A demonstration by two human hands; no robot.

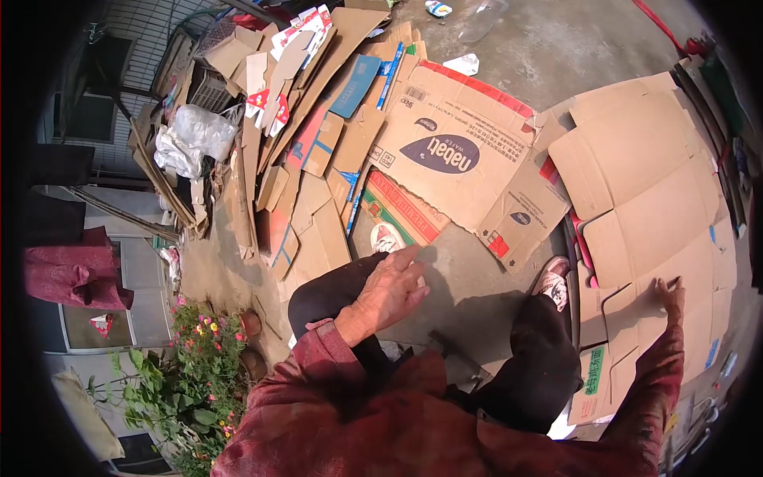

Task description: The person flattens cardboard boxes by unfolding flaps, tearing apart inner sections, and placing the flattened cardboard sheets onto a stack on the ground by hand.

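My left hand (387,292) rests over my left knee with its fingers loosely spread and nothing in them. My right hand (671,300) is at the right, its fingers apart over a large flattened cardboard box (648,187). The fingertips touch or nearly touch the board; I cannot tell which. In front of my feet lies a flattened Nabati wafer carton (485,131), printed with a dark oval logo. A smaller Nabati flap (524,215) sticks out at its lower right. Under it shows a carton piece with a red and green band (409,211).
A heap of folded cardboard (274,119) stands at the left, with clear plastic bags (199,135) beside it. Flowering plants (195,366) grow at the lower left. Green-labelled cardboard (594,370) lies by my right leg. Concrete floor (548,40) shows at the back.
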